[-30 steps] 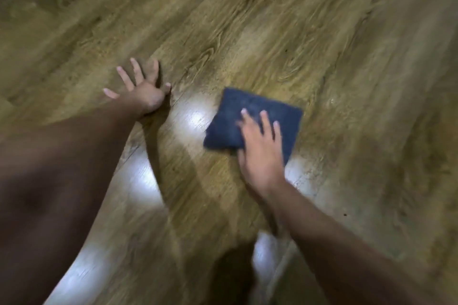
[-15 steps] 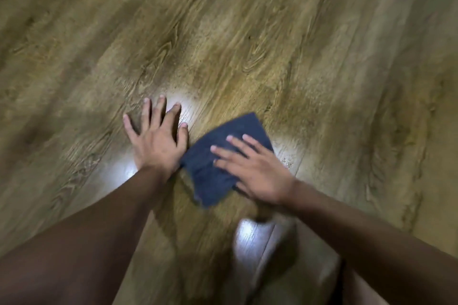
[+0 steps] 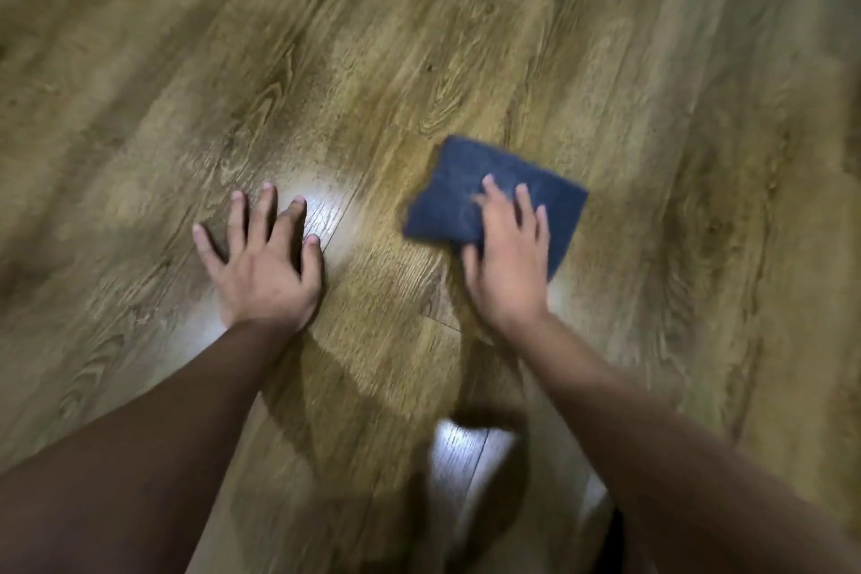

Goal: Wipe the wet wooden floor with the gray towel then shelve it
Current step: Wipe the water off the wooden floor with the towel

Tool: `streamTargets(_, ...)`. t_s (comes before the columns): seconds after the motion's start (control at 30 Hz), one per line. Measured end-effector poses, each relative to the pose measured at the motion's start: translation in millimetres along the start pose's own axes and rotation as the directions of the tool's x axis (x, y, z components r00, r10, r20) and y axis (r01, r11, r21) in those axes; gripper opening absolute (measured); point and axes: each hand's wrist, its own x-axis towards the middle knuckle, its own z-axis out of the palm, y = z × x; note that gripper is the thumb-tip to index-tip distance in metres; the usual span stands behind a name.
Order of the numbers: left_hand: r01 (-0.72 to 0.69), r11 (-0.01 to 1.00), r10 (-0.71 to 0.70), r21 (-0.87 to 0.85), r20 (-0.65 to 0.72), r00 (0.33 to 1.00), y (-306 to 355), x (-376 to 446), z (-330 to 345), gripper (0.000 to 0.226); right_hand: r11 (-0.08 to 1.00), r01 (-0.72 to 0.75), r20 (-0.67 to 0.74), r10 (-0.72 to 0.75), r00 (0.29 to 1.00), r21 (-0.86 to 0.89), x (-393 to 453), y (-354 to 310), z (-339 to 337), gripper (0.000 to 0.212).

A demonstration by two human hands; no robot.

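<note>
- Head view: the towel [image 3: 494, 196], folded and dark, lies flat on the wooden floor [image 3: 419, 37], right of centre.
- The right hand [image 3: 508, 266] presses on the towel's near part, fingers straight and flat, gripping nothing.
- The left hand [image 3: 265, 266] rests flat on the bare floor with fingers spread, well apart from the towel.
- Bright glare patches shine on the planks near both hands.
</note>
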Motion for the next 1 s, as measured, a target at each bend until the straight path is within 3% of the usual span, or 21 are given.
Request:
streamTargets(0.1, 0.006, 1.000, -0.006, 0.011, -0.002, 1.000, 1.0, 0.7, -0.9, 0.052, 0.981, 0.190, 0.155, -0.182, 0.971, -0.036, -100.6, -27.2, 17.8, 0.066)
streamTargets(0.2, 0.007, 1.000, -0.007, 0.010, -0.002, 1.000, 1.1, -0.1, -1.4, 0.054, 0.904, 0.420, 0.369, -0.365, 0.855, -0.078, -181.8, -44.5, 34.9, 0.069)
streamTargets(0.27, 0.007, 1.000, -0.007, 0.026, 0.004, 1.000, 2.7, -0.8, -3.8, 0.054, 0.848, 0.522, 0.398, -0.448, 0.800, -0.094, -193.0, -40.6, 37.4, 0.063)
streamTargets(0.33, 0.002, 0.999, -0.003, 0.037, 0.019, 1.000, 5.6, -1.4, -6.8, 0.055, 0.824, 0.556, 0.371, -0.485, 0.792, -0.110, -176.0, -23.7, 33.6, 0.066)
streamTargets(0.4, 0.011, 0.998, -0.013, 0.056, 0.043, 0.999, 11.1, -1.9, -8.4, 0.056, 0.844, 0.516, 0.365, -0.440, 0.821, -0.143, -141.3, 1.2, 22.1, 0.070)
streamTargets(0.47, 0.055, 0.996, -0.058, 0.067, 0.055, 0.997, 18.2, -0.7, -9.3, 0.053, 0.903, 0.396, 0.272, -0.344, 0.899, -0.166, -94.1, 35.5, 9.7, 0.067)
streamTargets(0.53, 0.060, 0.996, -0.063, 0.060, 0.056, 0.996, 31.3, 0.9, -10.6, 0.045, 0.979, 0.150, 0.156, -0.127, 0.979, -0.141, -41.0, 75.2, -5.1, 0.062)
streamTargets(0.57, -0.002, 0.999, -0.001, 0.049, 0.060, 0.998, 43.5, -0.2, -10.6, 0.042, 0.993, 0.004, 0.090, 0.006, 0.996, -0.119, -15.4, 94.9, -13.2, 0.062)
streamTargets(0.67, -0.241, 0.961, 0.254, -0.135, 0.092, 0.963, 94.2, -13.2, -3.3, 0.041, 0.948, -0.317, -0.025, 0.318, 0.948, 0.043, 46.0, 136.2, -32.9, 0.062)
streamTargets(0.73, -0.295, 0.943, 0.315, -0.156, 0.121, 0.941, 117.3, -24.4, 8.4, 0.042, 0.911, -0.396, -0.033, 0.402, 0.915, 0.120, 59.9, 140.0, -36.0, 0.065)
streamTargets(0.8, -0.304, 0.948, 0.314, -0.098, 0.108, 0.943, 121.5, -28.2, 17.8, 0.043, 0.928, -0.354, -0.061, 0.363, 0.930, 0.117, 48.0, 130.2, -33.2, 0.067)
streamTargets(0.87, -0.311, 0.947, 0.317, -0.080, 0.076, 0.945, 117.9, -27.4, 21.2, 0.043, 0.974, -0.219, -0.069, 0.223, 0.972, 0.062, 13.0, 113.4, -29.0, 0.063)
streamTargets(1.0, -0.324, 0.944, 0.328, -0.068, 0.054, 0.943, 120.9, -26.9, 21.8, 0.042, 0.997, 0.066, 0.099, -0.063, 0.993, -0.029, -105.8, 66.2, -8.1, 0.061)
